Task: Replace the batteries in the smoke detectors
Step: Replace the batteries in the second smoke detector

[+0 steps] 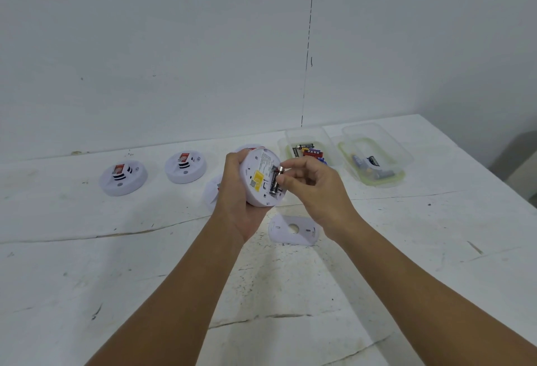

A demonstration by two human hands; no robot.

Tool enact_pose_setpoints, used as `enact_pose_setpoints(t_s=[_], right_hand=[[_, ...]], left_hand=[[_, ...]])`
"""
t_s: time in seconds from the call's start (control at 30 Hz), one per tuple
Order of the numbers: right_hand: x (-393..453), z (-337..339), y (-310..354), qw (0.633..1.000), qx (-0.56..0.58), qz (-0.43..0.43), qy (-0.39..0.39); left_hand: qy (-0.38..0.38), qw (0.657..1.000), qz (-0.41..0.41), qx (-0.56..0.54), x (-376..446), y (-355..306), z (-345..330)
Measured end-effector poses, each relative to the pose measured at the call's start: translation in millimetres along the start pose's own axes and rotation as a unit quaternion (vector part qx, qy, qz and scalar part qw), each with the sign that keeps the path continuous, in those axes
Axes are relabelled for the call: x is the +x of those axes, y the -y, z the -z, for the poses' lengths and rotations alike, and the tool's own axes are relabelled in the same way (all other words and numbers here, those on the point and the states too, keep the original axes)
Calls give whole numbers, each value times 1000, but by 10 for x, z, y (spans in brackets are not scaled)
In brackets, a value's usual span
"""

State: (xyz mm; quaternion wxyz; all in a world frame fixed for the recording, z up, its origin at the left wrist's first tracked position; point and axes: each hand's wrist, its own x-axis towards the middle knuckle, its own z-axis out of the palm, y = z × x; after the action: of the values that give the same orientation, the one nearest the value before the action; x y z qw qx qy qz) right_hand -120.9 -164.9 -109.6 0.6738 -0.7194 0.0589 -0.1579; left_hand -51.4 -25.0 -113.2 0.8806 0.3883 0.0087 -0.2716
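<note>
My left hand grips a round white smoke detector, held above the table with its back side facing me. A yellow label and an open battery bay show on that back. My right hand pinches a dark battery that lies in the bay, its metal end toward the top. The detector's white mounting plate lies flat on the table just below my hands.
Two more white detectors sit at the left of the white table; another is partly hidden behind my left hand. A clear tub of batteries and a second clear tub stand at the back right, near the wall.
</note>
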Motion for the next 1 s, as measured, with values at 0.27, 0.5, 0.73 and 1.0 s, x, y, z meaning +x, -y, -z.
enact_pose_setpoints(t_s=[0.27,0.5,0.73,1.0], right_hand=[[-38,17,-136,993,-109,41,13],[-72,42,-188,980,-183,81,6],[-25,82,-211,961,-260,86,41],[536,412,17,950,-297,93,2]], left_hand=[[2,1000,22,-12,-15,8,-8],[-15,1000,12,8,11,-3,-103],[-43,997,35,50,91,-22,-214],[-82,986,10,142,287,-156,-338]])
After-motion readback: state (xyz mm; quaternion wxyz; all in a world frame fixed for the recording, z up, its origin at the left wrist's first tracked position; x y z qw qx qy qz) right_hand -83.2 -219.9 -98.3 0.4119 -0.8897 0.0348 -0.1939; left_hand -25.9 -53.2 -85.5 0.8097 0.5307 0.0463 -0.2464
